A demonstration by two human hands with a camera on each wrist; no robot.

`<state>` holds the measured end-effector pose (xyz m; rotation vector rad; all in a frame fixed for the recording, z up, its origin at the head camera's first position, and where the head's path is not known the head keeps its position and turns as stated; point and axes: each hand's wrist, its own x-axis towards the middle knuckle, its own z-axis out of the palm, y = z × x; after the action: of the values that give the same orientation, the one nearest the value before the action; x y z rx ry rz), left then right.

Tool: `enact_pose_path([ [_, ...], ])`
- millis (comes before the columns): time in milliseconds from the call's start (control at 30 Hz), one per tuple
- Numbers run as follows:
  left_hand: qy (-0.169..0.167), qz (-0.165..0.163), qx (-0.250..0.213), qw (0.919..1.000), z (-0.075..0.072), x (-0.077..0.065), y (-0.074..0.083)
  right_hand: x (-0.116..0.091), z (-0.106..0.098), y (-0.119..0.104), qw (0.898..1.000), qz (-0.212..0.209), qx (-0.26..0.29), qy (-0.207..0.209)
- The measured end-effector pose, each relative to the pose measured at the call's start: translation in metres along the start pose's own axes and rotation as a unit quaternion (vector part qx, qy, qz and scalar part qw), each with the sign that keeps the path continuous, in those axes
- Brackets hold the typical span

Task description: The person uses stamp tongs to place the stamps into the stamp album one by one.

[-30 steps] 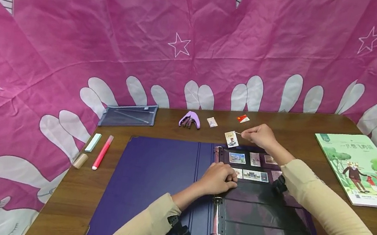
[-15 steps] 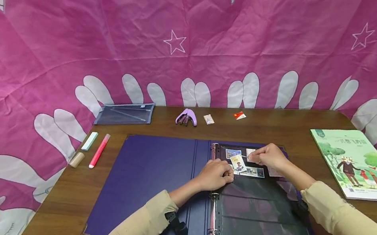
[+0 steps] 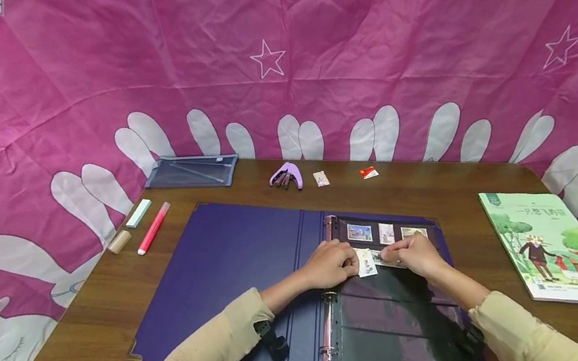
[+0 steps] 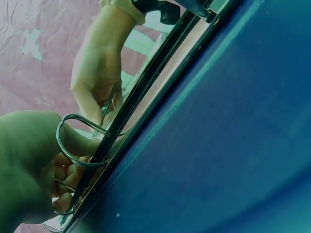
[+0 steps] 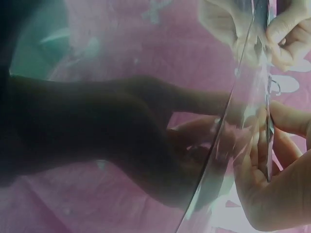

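Note:
A purple ring binder (image 3: 230,283) lies spread on the table, its black pocket page (image 3: 408,359) on the right side. My left hand (image 3: 329,264) rests by the rings, thumb and fingers pinching the page near the second pocket row. In my right hand (image 3: 416,255) are thin tweezers (image 4: 110,101), mostly hidden by the fingers in the head view. A small pale stamp (image 3: 367,265) sits tilted between the hands, over that row. A long stamp (image 3: 391,263) beside it is partly covered by the right fingers. The top row holds a blue stamp (image 3: 359,232) and others.
Behind the binder lie a pale stamp (image 3: 321,178), a red-and-white stamp (image 3: 369,172), a purple arched gadget (image 3: 286,175) and a mesh pouch (image 3: 192,170). At left are a red marker (image 3: 153,229), a light block (image 3: 138,213) and a tan piece (image 3: 119,242). A picture book (image 3: 556,249) lies right.
My right hand has brought the stamp from beyond the binder's top edge down toward me to the second pocket row, near the left fingers. The left hand stays at about the same place.

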<state>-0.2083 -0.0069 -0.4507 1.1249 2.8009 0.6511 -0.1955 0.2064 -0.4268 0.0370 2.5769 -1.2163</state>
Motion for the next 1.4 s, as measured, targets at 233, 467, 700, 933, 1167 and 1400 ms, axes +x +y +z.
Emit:
enact_pose_path([
  [233,0.003,0.009,0.006,0.9999,-0.001,0.0,-0.001,-0.004,0.003,0.002,0.999,-0.026,-0.027,-0.006],
  [467,-0.002,0.006,0.005,1.0,-0.002,-0.001,-0.001,-0.003,-0.002,0.003,0.996,-0.055,-0.034,-0.06],
  [700,-0.007,0.0,-0.001,1.0,-0.002,-0.001,0.0,0.007,-0.017,0.007,0.985,-0.09,-0.026,-0.145],
  [933,-0.01,0.0,0.0,1.0,-0.003,0.001,-0.001,0.014,-0.023,0.009,0.978,-0.099,-0.02,-0.184],
  [1167,-0.014,-0.002,-0.009,0.9999,-0.003,0.0,-0.001,0.016,-0.025,0.011,0.974,-0.102,-0.025,-0.203],
  [1400,-0.011,-0.004,-0.012,0.9999,-0.002,-0.002,0.0,0.018,-0.025,0.015,0.972,-0.106,-0.023,-0.206],
])
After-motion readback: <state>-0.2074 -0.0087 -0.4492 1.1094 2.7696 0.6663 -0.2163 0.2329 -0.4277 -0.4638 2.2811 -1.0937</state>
